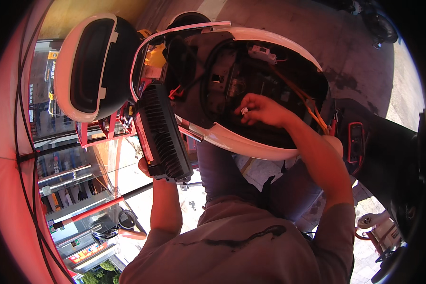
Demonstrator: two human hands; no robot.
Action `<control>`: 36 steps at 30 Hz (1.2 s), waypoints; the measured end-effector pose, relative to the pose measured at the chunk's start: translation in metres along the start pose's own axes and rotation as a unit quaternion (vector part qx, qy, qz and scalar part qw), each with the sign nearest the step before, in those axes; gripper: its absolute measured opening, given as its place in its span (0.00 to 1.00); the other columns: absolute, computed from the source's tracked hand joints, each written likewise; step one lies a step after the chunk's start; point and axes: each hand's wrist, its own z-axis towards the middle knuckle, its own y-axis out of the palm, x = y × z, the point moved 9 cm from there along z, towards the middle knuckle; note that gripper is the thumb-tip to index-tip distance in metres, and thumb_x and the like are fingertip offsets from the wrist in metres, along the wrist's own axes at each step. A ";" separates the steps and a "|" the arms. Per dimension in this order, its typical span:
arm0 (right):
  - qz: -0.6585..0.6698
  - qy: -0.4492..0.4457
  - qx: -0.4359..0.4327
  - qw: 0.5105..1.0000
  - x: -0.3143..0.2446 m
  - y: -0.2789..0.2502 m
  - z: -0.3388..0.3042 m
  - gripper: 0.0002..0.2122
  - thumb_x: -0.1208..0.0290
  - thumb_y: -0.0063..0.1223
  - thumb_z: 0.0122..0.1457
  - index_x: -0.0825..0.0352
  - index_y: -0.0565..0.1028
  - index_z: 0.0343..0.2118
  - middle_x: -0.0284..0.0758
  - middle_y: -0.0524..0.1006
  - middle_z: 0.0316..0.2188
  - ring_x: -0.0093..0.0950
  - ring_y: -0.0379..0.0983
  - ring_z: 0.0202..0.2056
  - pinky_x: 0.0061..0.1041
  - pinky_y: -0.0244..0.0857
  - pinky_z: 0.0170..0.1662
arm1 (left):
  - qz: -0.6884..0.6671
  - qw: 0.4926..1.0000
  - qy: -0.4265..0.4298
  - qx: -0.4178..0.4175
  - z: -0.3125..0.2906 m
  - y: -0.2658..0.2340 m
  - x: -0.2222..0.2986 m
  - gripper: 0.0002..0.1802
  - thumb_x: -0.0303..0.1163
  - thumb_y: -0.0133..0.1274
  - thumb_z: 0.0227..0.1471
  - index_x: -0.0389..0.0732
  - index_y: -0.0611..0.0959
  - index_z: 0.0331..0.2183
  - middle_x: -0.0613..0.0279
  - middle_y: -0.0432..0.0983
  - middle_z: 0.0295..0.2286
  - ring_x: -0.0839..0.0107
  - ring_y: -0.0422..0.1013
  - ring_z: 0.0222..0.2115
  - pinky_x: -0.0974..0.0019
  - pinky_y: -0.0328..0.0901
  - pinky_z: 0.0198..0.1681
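With one finned box [162, 130] held clear at left, the step in hand looks like handling one white plug [244, 110], and the next move calls for a light pinch and a steady box. The left hand [146, 166] has its partly hidden fingers closed round the box's near end, by the tub's [255, 149] left edge; the right hand [267, 112] pinches the plug, fingers nearly together, inside the near edge. One white module [261, 53] sits at the far edge, one meter [356, 142] beyond the right edge.

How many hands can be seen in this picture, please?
2: the left hand, partly hidden, holds the finned black box; the right hand holds a small white connector.
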 end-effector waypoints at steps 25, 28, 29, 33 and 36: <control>-0.363 -0.011 -0.006 0.932 0.032 -0.011 -0.011 0.15 0.73 0.67 0.47 0.60 0.81 0.40 0.34 0.82 0.37 0.28 0.79 0.38 0.29 0.74 0.42 | 0.386 0.735 -0.552 -0.081 0.155 0.051 -0.190 0.37 0.38 0.60 0.56 0.37 0.69 0.63 0.55 0.77 0.50 0.71 0.76 0.45 0.66 0.73 0.48; -0.278 0.051 0.002 0.959 0.046 -0.014 -0.017 0.16 0.73 0.67 0.46 0.61 0.81 0.41 0.34 0.82 0.37 0.26 0.78 0.40 0.30 0.74 0.44 | 0.420 0.720 -0.546 -0.086 0.169 0.034 -0.224 0.36 0.40 0.60 0.57 0.39 0.70 0.63 0.57 0.77 0.48 0.72 0.76 0.44 0.67 0.73 0.47; -0.253 0.048 0.006 0.966 0.046 -0.013 -0.018 0.16 0.73 0.67 0.47 0.61 0.81 0.41 0.34 0.82 0.37 0.27 0.79 0.40 0.30 0.74 0.44 | 0.424 0.710 -0.555 -0.086 0.171 0.026 -0.235 0.36 0.40 0.60 0.57 0.40 0.70 0.63 0.58 0.77 0.49 0.72 0.76 0.44 0.67 0.73 0.47; -0.112 0.091 0.011 0.990 0.054 -0.013 -0.020 0.14 0.75 0.65 0.50 0.64 0.80 0.41 0.33 0.82 0.38 0.29 0.80 0.38 0.29 0.75 0.42 | 0.442 0.677 -0.580 -0.094 0.181 -0.011 -0.267 0.35 0.41 0.60 0.57 0.42 0.71 0.63 0.59 0.78 0.48 0.71 0.76 0.44 0.66 0.73 0.46; 0.004 0.132 0.033 0.991 0.059 -0.014 -0.023 0.12 0.75 0.63 0.53 0.66 0.79 0.42 0.34 0.82 0.38 0.28 0.80 0.37 0.28 0.76 0.41 | 0.440 0.658 -0.606 -0.082 0.186 -0.047 -0.284 0.32 0.42 0.60 0.55 0.43 0.75 0.60 0.59 0.79 0.45 0.70 0.77 0.42 0.65 0.73 0.44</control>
